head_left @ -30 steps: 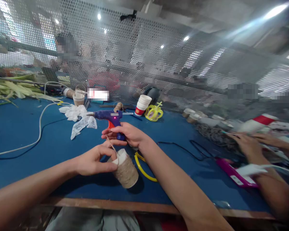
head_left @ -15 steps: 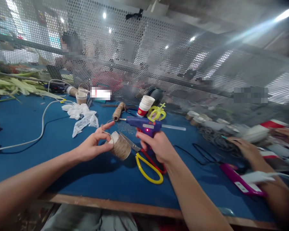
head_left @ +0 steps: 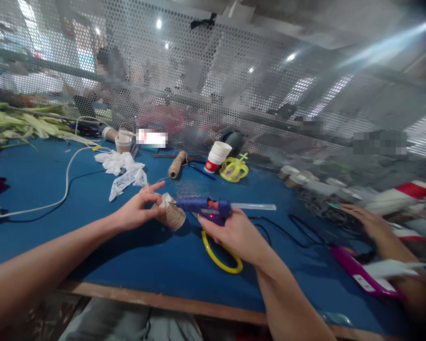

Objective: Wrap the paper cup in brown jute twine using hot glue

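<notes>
My left hand holds a paper cup wrapped in brown twine, tilted above the blue table, with its forefinger stretched out. A strand of twine runs from the cup past that finger toward a twine spool lying behind. My right hand grips a blue glue gun, with a red light on its body and a clear glue stick out of its rear. The gun's nozzle is at the cup's white end; whether they touch cannot be told. Beneath my right hand lie scissors with a yellow handle, partly hidden.
Stacked paper cups and a yellow crown-like piece stand behind. White crumpled material and a wrapped cup are back left. Another person's hand is at right, near a purple power strip.
My right hand has lowered the glue gun and brought its nozzle to the cup. The wrapped cup has shifted slightly left, and the gun and hand now cover more of the scissors.
</notes>
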Tool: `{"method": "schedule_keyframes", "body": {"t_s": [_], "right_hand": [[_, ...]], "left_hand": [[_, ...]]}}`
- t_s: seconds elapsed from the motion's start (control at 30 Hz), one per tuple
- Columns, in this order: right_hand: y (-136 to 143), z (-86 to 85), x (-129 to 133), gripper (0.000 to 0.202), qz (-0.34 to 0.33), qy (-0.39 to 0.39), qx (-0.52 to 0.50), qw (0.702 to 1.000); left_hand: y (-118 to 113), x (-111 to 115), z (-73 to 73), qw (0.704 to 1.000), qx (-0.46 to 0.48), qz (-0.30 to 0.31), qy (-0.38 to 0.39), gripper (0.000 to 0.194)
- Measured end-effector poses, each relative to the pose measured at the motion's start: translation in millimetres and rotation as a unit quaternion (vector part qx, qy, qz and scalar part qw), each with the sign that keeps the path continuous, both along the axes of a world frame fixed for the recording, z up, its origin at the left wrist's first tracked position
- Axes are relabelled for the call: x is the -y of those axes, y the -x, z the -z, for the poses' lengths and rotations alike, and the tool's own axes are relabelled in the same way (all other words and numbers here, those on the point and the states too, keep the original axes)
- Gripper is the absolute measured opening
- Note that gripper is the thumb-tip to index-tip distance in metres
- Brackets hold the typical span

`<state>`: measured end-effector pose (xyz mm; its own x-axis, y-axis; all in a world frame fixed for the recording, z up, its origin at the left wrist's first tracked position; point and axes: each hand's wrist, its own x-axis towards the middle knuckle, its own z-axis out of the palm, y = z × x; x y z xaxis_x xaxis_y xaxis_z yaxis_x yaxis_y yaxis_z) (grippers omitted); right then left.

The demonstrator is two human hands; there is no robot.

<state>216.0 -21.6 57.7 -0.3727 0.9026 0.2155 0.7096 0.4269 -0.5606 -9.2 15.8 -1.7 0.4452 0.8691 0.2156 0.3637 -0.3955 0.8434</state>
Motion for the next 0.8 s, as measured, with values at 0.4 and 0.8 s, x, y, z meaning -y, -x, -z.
{"method": "schedule_keyframes", "body": {"t_s": [0.4,0.8], "right_hand": [[2.5,-2.0,2.8,0.016,-0.016,-0.034,0.045,0.998],[-0.5,3.1,-0.3,0.019,-0.007,-0.025,0.073,0.997]], "left_hand": [[0.6,-0.8,1.7,1.0,-0.001,-0.006,0.003,0.021],[1.3,-0.7,1.6,1.0,0.007,0.008,0.002,0.021]]}}
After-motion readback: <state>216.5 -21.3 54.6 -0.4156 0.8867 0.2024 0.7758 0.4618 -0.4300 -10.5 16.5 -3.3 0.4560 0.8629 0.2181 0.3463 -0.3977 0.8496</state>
